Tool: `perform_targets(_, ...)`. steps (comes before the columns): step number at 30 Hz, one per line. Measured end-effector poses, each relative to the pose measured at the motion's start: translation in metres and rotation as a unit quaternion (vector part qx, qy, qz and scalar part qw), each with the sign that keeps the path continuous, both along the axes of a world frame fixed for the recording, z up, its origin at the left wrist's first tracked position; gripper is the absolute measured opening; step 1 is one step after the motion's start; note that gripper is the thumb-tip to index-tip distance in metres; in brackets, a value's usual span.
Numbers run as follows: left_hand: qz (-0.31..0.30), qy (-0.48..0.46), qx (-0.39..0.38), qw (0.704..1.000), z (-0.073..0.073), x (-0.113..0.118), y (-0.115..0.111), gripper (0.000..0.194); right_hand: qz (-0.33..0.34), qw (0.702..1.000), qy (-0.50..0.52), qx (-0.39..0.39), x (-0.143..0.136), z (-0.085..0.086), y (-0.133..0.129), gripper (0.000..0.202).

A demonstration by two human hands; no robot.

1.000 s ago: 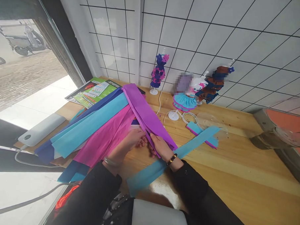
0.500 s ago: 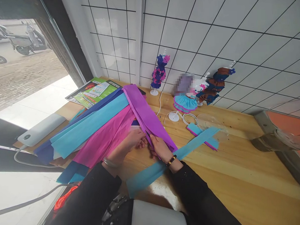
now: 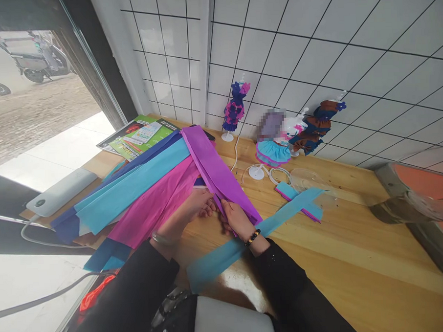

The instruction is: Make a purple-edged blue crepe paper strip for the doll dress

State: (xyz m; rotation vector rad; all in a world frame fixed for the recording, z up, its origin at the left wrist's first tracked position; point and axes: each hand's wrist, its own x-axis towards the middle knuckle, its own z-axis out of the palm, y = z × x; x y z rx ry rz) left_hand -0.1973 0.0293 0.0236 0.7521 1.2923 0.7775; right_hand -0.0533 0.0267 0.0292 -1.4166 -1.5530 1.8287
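Observation:
A long folded purple crepe paper strip [image 3: 221,168] lies slantwise on the table, its near end by my hands. My left hand [image 3: 201,202] is closed, thumb and finger pinching the strip's left edge. Beside it, my right hand [image 3: 238,218] is curled round dark scissors, mostly hidden by the fingers, at the same edge. Under my right wrist runs a light blue paper strip [image 3: 218,259]. Left of my hands lie a pink strip [image 3: 153,201], a turquoise strip [image 3: 134,187] and a dark blue strip [image 3: 143,154].
Small dress forms in paper dresses [image 3: 234,106] stand along the tiled wall. A tape roll [image 3: 279,175] and stacked blue and purple paper pieces [image 3: 313,212] lie right of centre. Magazines [image 3: 135,140] and a white device [image 3: 61,191] are at the left. A metal-edged orange panel stands far right.
The dark blade visible between my hands half a second ago is now hidden. My hands have barely shifted, and the papers lie as before.

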Motion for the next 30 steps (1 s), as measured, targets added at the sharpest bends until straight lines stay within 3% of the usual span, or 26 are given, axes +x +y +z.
perform_targets(16, 0.011, 0.041, 0.024, 0.999, 0.007, 0.002, 0.006, 0.017, 0.01, 1.0, 0.026, -0.006, -0.003, -0.001, 0.006, 0.036)
perform_targets(30, 0.016, 0.039, 0.022, 0.999, 0.005, 0.001, 0.006, 0.018, 0.004, 0.998, 0.046, -0.038, -0.003, 0.001, 0.012, 0.033)
